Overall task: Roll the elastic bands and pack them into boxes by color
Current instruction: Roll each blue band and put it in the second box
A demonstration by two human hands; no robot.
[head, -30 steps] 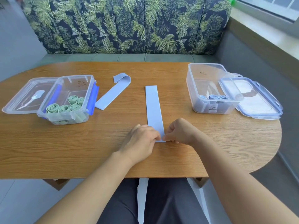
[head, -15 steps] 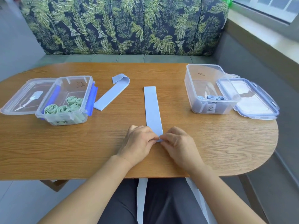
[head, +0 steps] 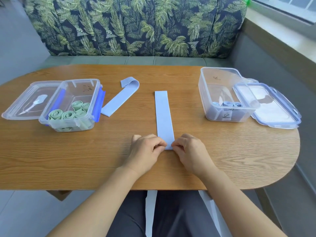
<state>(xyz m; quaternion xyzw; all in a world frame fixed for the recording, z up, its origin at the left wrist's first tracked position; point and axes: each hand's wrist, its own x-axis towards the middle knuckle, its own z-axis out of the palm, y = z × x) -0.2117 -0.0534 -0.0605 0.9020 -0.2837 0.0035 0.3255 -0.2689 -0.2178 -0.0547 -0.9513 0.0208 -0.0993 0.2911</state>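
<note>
Wooden counter [head: 68, 159], palm-print sofa behind. Left hand [head: 147, 149] and right hand [head: 189, 149] pinch near end of flat blue band [head: 163, 115]. Second band [head: 119, 98] beyond left hand. Green-roll box [head: 71, 105] far left, blue-roll box [head: 225, 94] far right.

Bare forearms [head: 95, 199], no sleeves; dark grey trousers [head: 177, 218] on the lap.

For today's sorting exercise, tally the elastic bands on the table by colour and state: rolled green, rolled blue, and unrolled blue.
Rolled green bands, in the left box: 5
Rolled blue bands, in the right box: 3
Unrolled blue bands on the table: 2
Total: 10
</note>
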